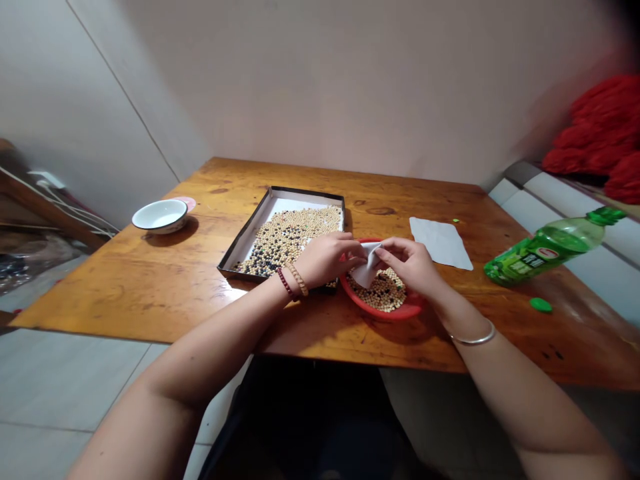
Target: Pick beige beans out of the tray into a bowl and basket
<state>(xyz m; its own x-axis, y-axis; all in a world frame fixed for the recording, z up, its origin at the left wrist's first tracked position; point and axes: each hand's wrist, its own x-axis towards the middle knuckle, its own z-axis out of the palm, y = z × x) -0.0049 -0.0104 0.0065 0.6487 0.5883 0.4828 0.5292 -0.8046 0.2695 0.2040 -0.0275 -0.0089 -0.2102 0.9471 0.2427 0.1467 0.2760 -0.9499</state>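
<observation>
Both my hands pinch a small folded piece of white paper (367, 272) over a red bowl (364, 311). My left hand (326, 259), with bead bracelets at the wrist, grips its left side. On the paper's upper right edge, the fingers of my right hand (413, 265) are closed. Pale beans mixed with dark ones (385, 293) lie in the bowl below. Just left of the bowl is a shallow black-edged box (231, 272), its white bottom largely covered by pale, black and green beans (287, 237).
A white enamel bowl (160, 215) stands at the table's left, a pink round thing (186, 203) behind it. To the right are a white sheet (441, 243), a tilted green drink bottle (550, 250) and a green cap (541, 305). A wall borders the wooden table (125, 287) behind.
</observation>
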